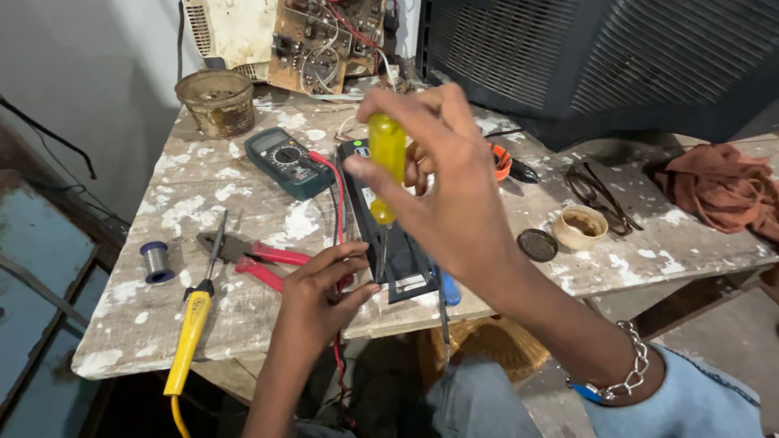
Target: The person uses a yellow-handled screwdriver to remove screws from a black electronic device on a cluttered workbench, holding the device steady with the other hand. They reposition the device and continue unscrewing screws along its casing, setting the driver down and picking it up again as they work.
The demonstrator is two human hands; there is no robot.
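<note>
At the far left the paint-spattered wooden table (243,203) ends in a worn left edge, beyond which dark floor and a grey wall leave open room. Near that edge stand a small spool of solder wire (157,261) and, lower down, a yellow-handled soldering iron (193,324) whose handle overhangs the front edge of the table. Just right of it lie red-handled pliers (256,258), and in the upper left sits a rusty tin (217,101) close to the back edge. A dark green multimeter (288,161) lies left of centre, its red lead running down toward the front edge. The left hand (320,296), low in the centre, rests its fingertips on the near end of a black flat device (389,243) that lies lengthwise and juts slightly past the front edge; its fingers are half curled, pressing rather than clenched. The right hand (442,191), centre frame, grasps the yellow handle of 1 screwdriver (386,166) upright, fingers wrapped round it, tip down on the black device. Right of it sit a small cream cup (579,227) and a dark round lid (537,244) near the front edge, then a rust-coloured cloth (718,188) at the right end. A large dark set (600,57) crowds the upper right.
</note>
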